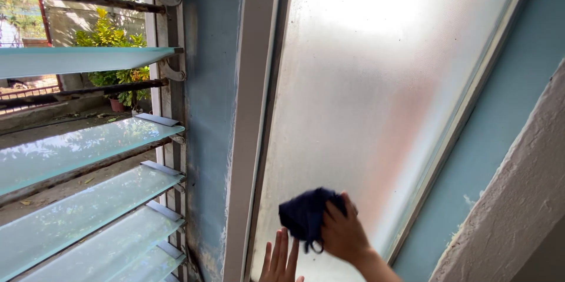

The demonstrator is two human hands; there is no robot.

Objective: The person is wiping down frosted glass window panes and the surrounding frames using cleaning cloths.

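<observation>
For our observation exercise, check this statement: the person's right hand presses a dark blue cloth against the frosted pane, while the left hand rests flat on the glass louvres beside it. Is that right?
Not quite. In the head view the left hand lies flat on the frosted pane itself, not on the louvres, which stand further left, untouched. The rest holds: the right hand presses the dark blue cloth to that pane.

A frosted glass pane (pixel 376 93) in a pale frame (pixel 250 111) bears a dark blue cloth (pixel 303 214) pressed against it.
</observation>
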